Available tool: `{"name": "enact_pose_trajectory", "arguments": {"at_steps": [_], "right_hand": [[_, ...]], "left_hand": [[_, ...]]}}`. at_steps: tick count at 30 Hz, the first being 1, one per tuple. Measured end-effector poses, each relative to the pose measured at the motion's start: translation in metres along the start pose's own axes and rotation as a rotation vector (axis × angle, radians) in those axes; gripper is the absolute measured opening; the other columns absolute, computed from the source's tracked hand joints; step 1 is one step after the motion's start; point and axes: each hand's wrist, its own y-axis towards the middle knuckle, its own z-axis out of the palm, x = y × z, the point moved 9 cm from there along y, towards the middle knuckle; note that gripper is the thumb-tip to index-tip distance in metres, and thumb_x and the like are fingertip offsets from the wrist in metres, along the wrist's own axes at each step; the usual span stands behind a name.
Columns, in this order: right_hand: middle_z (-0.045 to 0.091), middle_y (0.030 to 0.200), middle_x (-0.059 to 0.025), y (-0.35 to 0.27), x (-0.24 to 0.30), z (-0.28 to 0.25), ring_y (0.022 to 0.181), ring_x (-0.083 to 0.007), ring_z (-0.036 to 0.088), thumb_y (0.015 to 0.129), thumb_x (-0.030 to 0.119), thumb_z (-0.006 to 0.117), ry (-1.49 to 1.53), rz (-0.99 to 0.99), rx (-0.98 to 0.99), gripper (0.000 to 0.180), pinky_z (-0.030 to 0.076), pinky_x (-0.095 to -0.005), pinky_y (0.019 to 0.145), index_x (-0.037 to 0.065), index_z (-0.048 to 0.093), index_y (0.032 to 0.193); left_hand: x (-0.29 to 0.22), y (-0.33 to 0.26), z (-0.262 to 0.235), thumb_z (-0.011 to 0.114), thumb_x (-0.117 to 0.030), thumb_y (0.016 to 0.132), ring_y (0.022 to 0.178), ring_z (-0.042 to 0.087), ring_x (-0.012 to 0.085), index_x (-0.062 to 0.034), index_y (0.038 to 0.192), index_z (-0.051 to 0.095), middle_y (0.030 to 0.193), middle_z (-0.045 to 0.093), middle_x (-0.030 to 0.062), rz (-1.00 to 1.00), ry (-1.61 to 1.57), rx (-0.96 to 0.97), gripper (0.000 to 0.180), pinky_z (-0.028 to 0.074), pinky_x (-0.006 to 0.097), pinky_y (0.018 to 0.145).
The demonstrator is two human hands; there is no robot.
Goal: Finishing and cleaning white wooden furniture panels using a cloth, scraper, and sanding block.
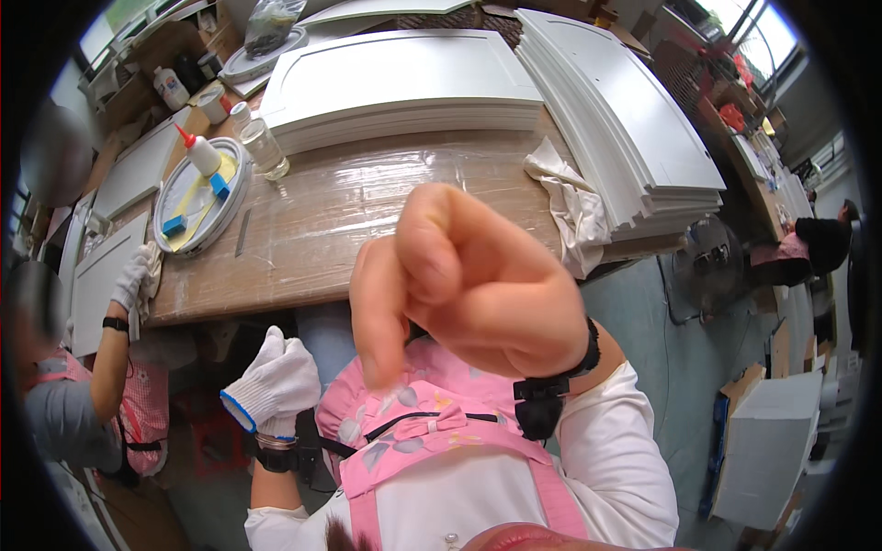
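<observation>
My bare right hand is raised close in front, over the table's near edge. Its fingers are curled, one points downward, and nothing shows in them. A black strap circles the wrist. Lower and to the left, my left hand wears a white knit glove and is closed in front of my pink apron. A second white glove with a blue-edged cuff appears bunched in it; its open cuff faces left. Folds of the knit hide the left fingers in part.
The film-covered table bears white panel stacks, a crumpled cloth and a clear bottle. A round lid holds a glue bottle and blue blocks. At left, a co-worker's gloved hand rests near a panel.
</observation>
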Motion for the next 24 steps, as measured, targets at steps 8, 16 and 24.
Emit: {"name": "enact_pose_trajectory", "arguments": {"at_steps": [8,16,24], "right_hand": [[0.058,0.086,-0.0024,-0.083,-0.194,-0.166,0.077,-0.0106,0.056,0.090,0.004,0.060,-0.155,0.693,-0.550,0.021,0.045,-0.0241,0.068,0.002,0.055,0.110],[0.064,0.115,-0.0069,-0.106,-0.250,-0.143,0.102,-0.0161,0.060,0.104,0.031,0.045,0.088,0.760,-0.479,0.036,0.046,-0.0332,0.092,0.003,0.058,0.123],[0.060,0.129,-0.0068,-0.125,-0.238,-0.173,0.118,-0.0190,0.055,0.105,0.039,0.038,0.229,0.656,-0.656,0.046,0.041,-0.0383,0.102,0.004,0.050,0.132]], "left_hand": [[-0.061,-0.033,0.076,0.061,-0.032,0.096,0.067,0.060,0.0129,-0.0064,0.093,0.060,0.080,0.063,0.0005,0.448,0.716,-0.121,0.025,0.049,0.027,0.060],[-0.086,-0.073,0.125,0.058,-0.027,0.098,0.069,0.067,0.0199,-0.0009,0.097,0.063,0.078,0.068,0.0130,0.932,1.400,-0.458,0.027,0.053,0.034,0.064],[-0.076,-0.074,0.116,0.055,-0.029,0.101,0.062,0.061,0.0058,-0.0022,0.096,0.061,0.076,0.066,0.0033,0.784,1.151,-0.400,0.028,0.051,0.023,0.049]]}}
